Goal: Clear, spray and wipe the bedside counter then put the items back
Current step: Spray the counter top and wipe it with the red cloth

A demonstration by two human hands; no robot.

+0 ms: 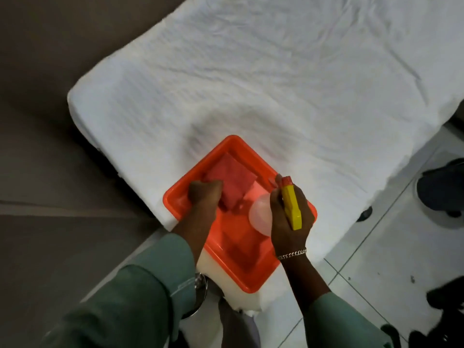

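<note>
An orange plastic tray (175,197) rests on the near corner of a white-sheeted bed (276,84). A folded red cloth (236,177) lies inside it. My left hand (204,194) is closed on the cloth's near edge within the tray. My right hand (288,222) grips a spray bottle (291,207) with a yellow trigger head, a red nozzle and a clear round body, held over the tray's right side. The bedside counter is not in view.
A brown wall and floor run along the left. White floor tiles (389,247) lie to the right, with dark shoes or objects (442,187) at the right edge and lower right corner. A metal round object (200,285) sits below the tray.
</note>
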